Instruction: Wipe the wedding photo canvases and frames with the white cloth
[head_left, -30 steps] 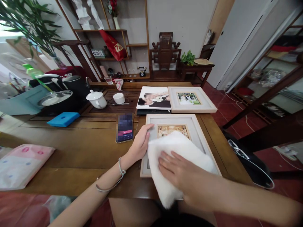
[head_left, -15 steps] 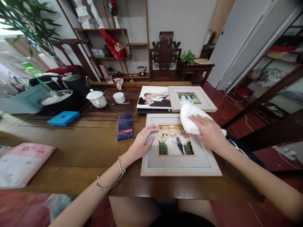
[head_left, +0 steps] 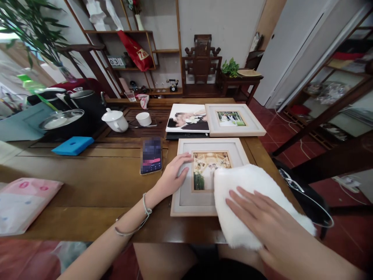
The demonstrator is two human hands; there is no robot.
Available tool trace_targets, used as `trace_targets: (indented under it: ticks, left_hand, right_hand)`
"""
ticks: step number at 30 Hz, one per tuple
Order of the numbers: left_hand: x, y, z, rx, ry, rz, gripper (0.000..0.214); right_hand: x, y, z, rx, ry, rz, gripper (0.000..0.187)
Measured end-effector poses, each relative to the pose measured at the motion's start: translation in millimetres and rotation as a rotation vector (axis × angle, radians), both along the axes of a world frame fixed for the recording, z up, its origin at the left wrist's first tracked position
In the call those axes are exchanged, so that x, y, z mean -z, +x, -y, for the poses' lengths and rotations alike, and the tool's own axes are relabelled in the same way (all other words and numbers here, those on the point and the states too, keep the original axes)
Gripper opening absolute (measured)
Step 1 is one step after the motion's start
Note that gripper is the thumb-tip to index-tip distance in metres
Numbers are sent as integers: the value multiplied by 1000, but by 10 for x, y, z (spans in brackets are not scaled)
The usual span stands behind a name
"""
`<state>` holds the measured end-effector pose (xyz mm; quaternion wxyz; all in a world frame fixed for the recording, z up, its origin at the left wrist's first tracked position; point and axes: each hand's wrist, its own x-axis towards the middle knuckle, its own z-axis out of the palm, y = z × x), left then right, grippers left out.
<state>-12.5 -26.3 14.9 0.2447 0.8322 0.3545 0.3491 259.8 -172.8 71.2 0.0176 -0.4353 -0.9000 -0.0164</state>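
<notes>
A pale wooden picture frame [head_left: 186, 194] with a wedding photo lies flat near the front edge of the wooden table [head_left: 87, 182]. My left hand [head_left: 173, 177] presses on the frame's left border, fingers spread. My right hand [head_left: 262, 217] lies flat on a fluffy white cloth [head_left: 247, 186] that covers the frame's right half and near corner. A bracelet circles my left wrist.
A phone [head_left: 151, 155] lies left of the frame. Behind it are a second framed photo [head_left: 233, 120] and a canvas print [head_left: 188, 118]. A white teapot [head_left: 115, 120], a cup [head_left: 143, 118], a blue block [head_left: 72, 146], pots and a pink pack [head_left: 23, 202] fill the left side.
My right hand has swept the cloth from the frame's near part to its far right corner and back toward me over the right half. My left hand stayed on the frame's left border.
</notes>
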Motion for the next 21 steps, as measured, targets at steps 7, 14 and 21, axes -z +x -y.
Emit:
trace_targets:
  ticks: [7, 14, 21]
  left_hand:
    - [-41, 0, -3, -2, -32, -13, 34]
    - [-56, 9, -4, -17, -21, -32, 34]
    - [-39, 10, -6, -24, -31, -24, 34]
  right_hand:
    - [155, 309, -387, 79, -12, -189, 79]
    - [254, 610, -1424, 144, 126, -268, 61]
    - [251, 303, -1148, 114, 72, -158, 77]
